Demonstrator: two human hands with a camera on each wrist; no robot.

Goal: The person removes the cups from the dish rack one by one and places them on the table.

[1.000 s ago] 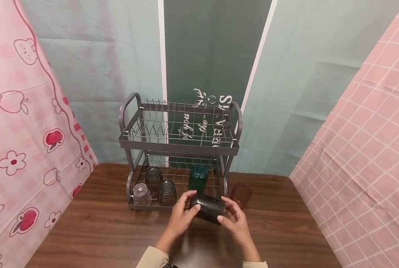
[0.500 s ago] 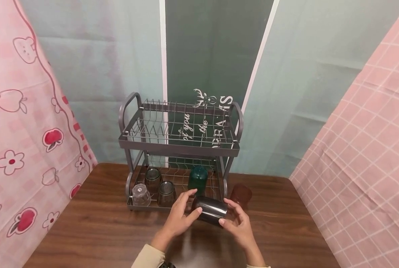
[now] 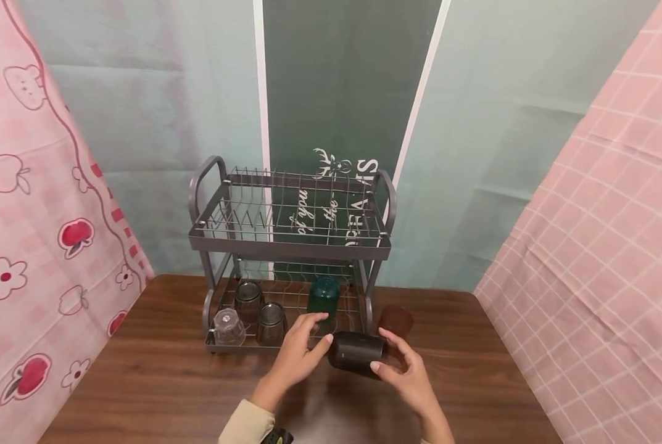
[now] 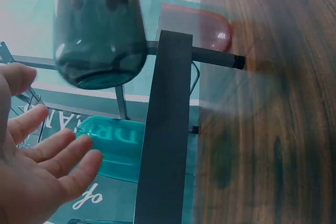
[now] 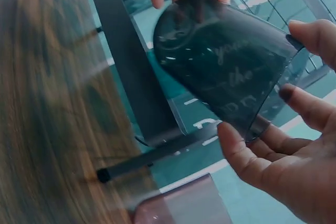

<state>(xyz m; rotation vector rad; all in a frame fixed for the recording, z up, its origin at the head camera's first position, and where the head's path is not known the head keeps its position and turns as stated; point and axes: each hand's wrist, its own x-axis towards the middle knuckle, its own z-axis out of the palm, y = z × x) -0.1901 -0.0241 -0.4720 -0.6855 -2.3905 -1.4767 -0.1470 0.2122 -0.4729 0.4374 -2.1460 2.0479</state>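
Observation:
A dark, see-through tumbler (image 3: pixel 357 353) lies tilted on its side in the air in front of the dish rack (image 3: pixel 289 251). My right hand (image 3: pixel 411 375) holds it near its rim, fingers and thumb bent around that end, as the right wrist view shows on the tumbler (image 5: pixel 220 56). By its rounded base my left hand (image 3: pixel 296 356) has its fingers spread; in the left wrist view the left hand (image 4: pixel 47 166) is apart from the glass. A teal tumbler (image 3: pixel 323 296) stands upside down on the rack's lower tier, just beyond the left fingertips.
Also on the lower tier, upside down, are a clear glass (image 3: pixel 229 328) and two grey glasses (image 3: pixel 271 324). Right of the rack, a reddish tumbler (image 3: pixel 395 319) is on the wooden table (image 3: pixel 475 370). Pink cloths (image 3: pixel 591 203) hang at both sides.
The dark tumbler has moved slightly right and lower with the right hand, and now lies more level. The left hand's fingers have come off its base.

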